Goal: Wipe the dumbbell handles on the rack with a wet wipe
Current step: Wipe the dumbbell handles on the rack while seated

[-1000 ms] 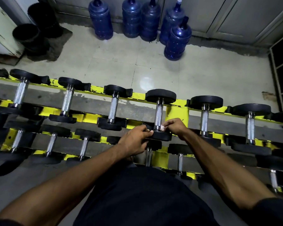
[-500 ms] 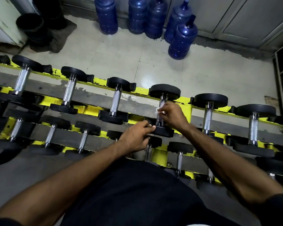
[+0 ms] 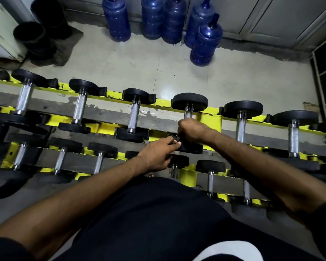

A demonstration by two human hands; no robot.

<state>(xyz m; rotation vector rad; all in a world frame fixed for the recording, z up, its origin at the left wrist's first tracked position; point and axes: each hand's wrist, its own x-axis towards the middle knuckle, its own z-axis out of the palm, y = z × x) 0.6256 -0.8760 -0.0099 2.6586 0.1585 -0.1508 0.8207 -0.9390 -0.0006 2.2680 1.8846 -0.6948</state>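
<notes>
Right hand (image 3: 191,129) is closed in a fist around the near part of a knurled steel dumbbell handle (image 3: 187,114), with only a short stretch of bare metal showing beyond the knuckles. Whether a wet wipe lies under the fingers cannot be told. Left hand (image 3: 157,154) reaches in from the lower left with its fingers nearly straight, and their tips rest on the near black round weight disc (image 3: 193,147) of the same dumbbell without wrapping round anything. This dumbbell is fourth from the left on the upper tier of a yellow-painted steel rack (image 3: 162,105), lying with its handle pointing away from the viewer, just left of a yellow upright post. Other black-ended dumbbells (image 3: 134,113) sit side by side along the same tier, and smaller ones (image 3: 60,159) line the lower tier nearer the body. On the pale tiled floor (image 3: 139,68) beyond the rack stand five large translucent blue water jugs (image 3: 206,42), four in a row against the wall and one in front of them. Their dark tint hides whether they hold water. At far left, two black round tubs (image 3: 29,32) sit on a dark mat, and their insides are too dark to see.
</notes>
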